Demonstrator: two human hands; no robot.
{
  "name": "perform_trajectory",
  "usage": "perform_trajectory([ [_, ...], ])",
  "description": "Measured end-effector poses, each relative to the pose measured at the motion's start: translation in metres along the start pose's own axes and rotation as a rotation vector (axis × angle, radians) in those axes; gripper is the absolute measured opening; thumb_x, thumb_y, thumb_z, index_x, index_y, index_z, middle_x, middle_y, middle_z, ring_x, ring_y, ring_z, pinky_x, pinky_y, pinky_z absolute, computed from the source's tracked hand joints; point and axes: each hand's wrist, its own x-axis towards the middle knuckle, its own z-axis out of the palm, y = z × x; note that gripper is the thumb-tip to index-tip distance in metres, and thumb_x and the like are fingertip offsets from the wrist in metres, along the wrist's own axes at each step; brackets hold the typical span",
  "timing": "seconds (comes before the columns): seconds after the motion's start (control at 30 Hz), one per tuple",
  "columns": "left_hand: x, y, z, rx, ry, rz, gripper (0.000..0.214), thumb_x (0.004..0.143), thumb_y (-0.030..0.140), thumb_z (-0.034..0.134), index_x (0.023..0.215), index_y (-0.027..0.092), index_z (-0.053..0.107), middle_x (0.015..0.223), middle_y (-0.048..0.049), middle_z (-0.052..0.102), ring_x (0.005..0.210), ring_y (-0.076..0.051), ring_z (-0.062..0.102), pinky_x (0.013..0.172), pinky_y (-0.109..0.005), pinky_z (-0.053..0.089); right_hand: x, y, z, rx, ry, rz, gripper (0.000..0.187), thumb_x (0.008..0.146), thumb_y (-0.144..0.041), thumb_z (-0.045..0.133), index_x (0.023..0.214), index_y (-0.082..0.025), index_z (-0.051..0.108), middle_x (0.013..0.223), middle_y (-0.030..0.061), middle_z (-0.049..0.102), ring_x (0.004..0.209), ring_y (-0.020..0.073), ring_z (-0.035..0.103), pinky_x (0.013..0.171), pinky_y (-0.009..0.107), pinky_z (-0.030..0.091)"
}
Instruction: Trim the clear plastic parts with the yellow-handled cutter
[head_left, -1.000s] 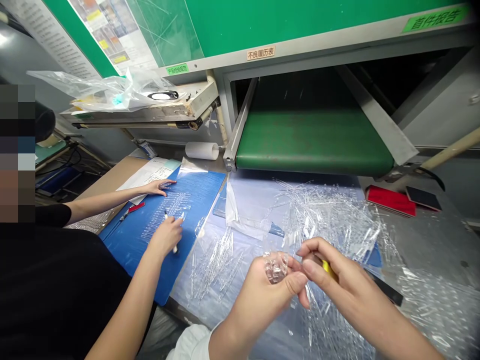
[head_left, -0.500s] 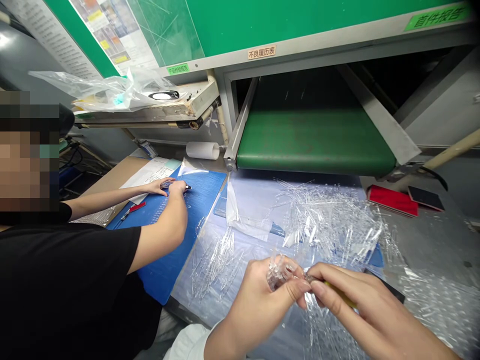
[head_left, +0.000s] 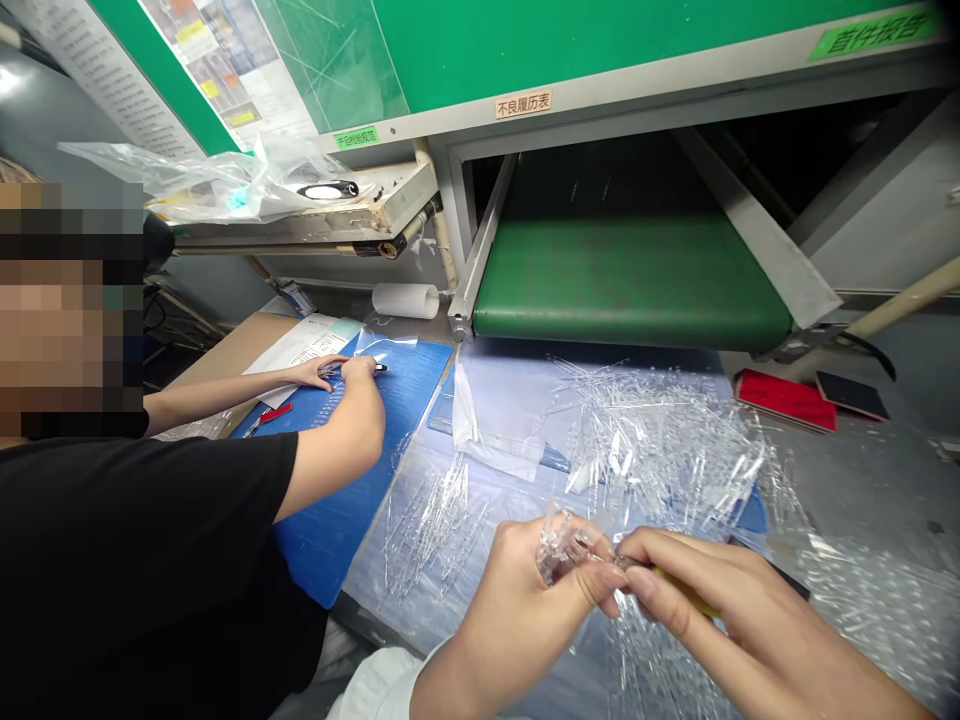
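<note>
The small bunch of clear plastic pieces [head_left: 559,545] sat low in the near middle of the scene, pinched in the left hand [head_left: 525,610] between thumb and fingertips, its ends fanning up and a little to the far side. Its long axis could not be read with certainty — the pieces were bunched and glinting — though they seemed to stand roughly upright out of the grip. The right hand [head_left: 705,615] lay immediately to the right of the bunch, fingers closed round a yellow-handled tool [head_left: 679,590] whose long axis ran from near right toward the left, its tip meeting the bunch at the left thumb. Both hands were thus together at the bunch; the left was the one clamped on it.

Beyond them, farther off, a heap of clear plastic strips [head_left: 660,440] spread over the worktable [head_left: 870,480], with a smaller loose pile [head_left: 435,520] to the left. Farther left, a co-worker's hands [head_left: 345,372] rested on a blue mat [head_left: 337,520], well apart from the bunch. A green conveyor belt [head_left: 630,280] lay at the far side — a red pad [head_left: 784,398] to its right.
</note>
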Motion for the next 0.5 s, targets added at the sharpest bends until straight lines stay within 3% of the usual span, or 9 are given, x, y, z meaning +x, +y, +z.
perform_trajectory([
  [0.17, -0.0007, 0.0002, -0.0009, 0.03, 0.003, 0.019, 0.021, 0.08, 0.027, 0.063, 0.065, 0.015, 0.056, 0.058, 0.0015, 0.053, 0.058, -0.011, 0.046, 0.059, -0.023, 0.035, -0.0017, 0.0008, 0.0005, 0.01, -0.004, 0.047, 0.031, 0.097, -0.031, 0.034, 0.075, -0.025, 0.054, 0.068, -0.0028, 0.061, 0.063, 0.0142, 0.061, 0.061, 0.026, 0.047],
  [0.5, -0.0046, -0.0027, -0.0025, 0.108, 0.024, 0.051, 0.024, 0.083, 0.029, 0.061, 0.065, 0.016, 0.055, 0.059, 0.0023, 0.051, 0.057, -0.01, 0.044, 0.059, -0.023, 0.034, 0.0018, 0.0007, 0.0097, 0.077, 0.194, -0.014, 0.025, 0.095, -0.028, 0.043, 0.074, -0.025, 0.058, 0.063, -0.0036, 0.059, 0.053, 0.0125, 0.056, 0.051, 0.024, 0.042],
])
